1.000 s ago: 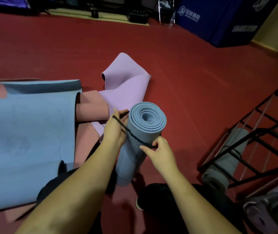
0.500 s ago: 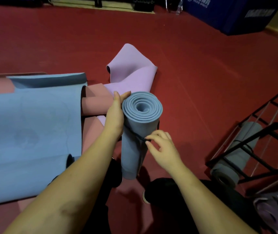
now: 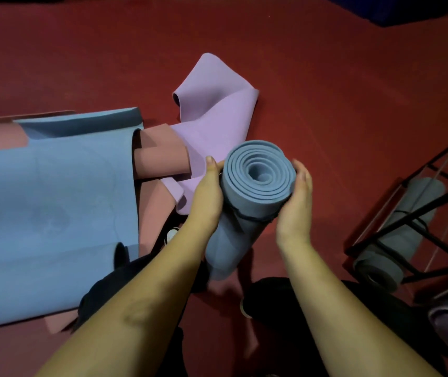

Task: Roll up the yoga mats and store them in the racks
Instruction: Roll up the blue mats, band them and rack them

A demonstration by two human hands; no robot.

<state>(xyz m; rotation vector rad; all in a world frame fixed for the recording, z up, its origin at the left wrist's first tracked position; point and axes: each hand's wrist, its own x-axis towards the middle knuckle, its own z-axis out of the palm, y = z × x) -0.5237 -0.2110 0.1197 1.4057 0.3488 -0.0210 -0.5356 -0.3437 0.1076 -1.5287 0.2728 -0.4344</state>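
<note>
Between both hands [image 3: 208,191], rolled mat [image 3: 255,186].

left hand [image 3: 208,191] + right hand [image 3: 296,198]: cup rolled blue yoga mat [image 3: 255,186], upright | black band [image 3: 255,217]: around roll | rack [image 3: 418,213]: right

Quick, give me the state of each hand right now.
Left hand: holding the rolled blue-grey foam yoga mat on its left side.
Right hand: holding the same mat on its right side.
</note>
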